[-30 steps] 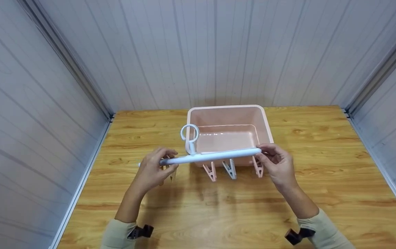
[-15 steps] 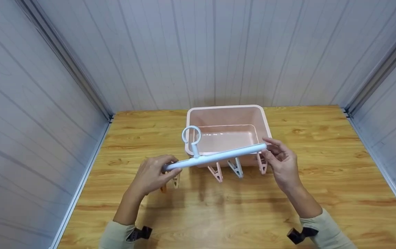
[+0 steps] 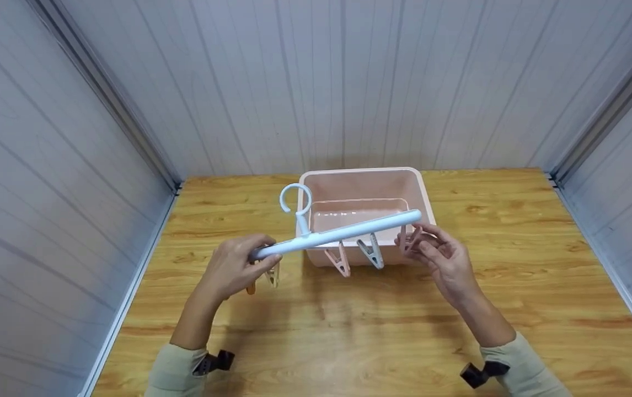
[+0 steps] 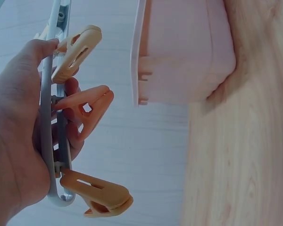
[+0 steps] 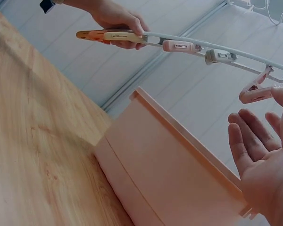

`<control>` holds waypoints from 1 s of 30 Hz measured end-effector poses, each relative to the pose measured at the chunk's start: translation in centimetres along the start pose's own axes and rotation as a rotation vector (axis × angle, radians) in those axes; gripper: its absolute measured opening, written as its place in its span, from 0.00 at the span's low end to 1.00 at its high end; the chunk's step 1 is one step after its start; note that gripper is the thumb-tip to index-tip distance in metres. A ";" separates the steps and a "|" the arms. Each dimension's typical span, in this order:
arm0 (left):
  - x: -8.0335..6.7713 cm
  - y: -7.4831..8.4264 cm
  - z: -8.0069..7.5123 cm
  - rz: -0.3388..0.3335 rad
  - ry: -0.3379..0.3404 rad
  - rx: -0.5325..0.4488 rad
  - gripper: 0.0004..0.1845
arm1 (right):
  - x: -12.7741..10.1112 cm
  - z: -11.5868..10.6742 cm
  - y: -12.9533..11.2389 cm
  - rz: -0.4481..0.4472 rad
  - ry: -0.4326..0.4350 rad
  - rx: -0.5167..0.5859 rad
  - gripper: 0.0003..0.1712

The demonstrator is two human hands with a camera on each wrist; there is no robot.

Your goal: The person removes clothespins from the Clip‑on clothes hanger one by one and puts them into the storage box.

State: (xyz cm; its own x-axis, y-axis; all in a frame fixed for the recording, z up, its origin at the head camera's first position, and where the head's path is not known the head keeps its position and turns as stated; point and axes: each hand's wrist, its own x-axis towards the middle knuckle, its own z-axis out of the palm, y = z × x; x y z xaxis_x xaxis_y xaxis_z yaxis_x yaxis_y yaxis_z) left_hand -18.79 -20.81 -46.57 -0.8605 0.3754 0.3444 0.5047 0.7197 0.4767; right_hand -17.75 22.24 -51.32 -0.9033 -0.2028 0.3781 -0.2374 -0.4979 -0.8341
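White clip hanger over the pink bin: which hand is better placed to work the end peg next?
Right hand, probably. It is open, fingers beside the pink peg at the free end, while the left hand grips the white clip hanger at its other end.

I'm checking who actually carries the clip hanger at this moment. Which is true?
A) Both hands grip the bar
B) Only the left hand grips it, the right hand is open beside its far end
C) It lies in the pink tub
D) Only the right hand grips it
B: the left hand grips one end of the clip hanger, while the right hand is open with straight fingers by the end clip.
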 end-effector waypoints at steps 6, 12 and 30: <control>0.4 0.1 0.1 0.002 -0.002 0.015 0.13 | 0.1 0.2 0.1 -0.043 0.040 -0.023 0.26; 0.8 0.3 0.8 -0.010 0.020 -0.011 0.12 | 0.5 0.7 0.2 -0.062 0.132 -0.036 0.29; 0.6 0.7 1.5 -0.029 0.004 -0.031 0.11 | 0.7 1.5 -0.2 -0.048 0.217 -0.064 0.24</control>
State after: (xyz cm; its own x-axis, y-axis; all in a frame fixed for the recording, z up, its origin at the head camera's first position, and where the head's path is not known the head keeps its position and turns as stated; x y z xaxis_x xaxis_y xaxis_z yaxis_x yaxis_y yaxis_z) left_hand -19.03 -19.23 -47.27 -0.8744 0.3522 0.3337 0.4817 0.7118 0.5111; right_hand -17.81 20.99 -50.29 -0.9446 0.0096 0.3282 -0.2977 -0.4467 -0.8437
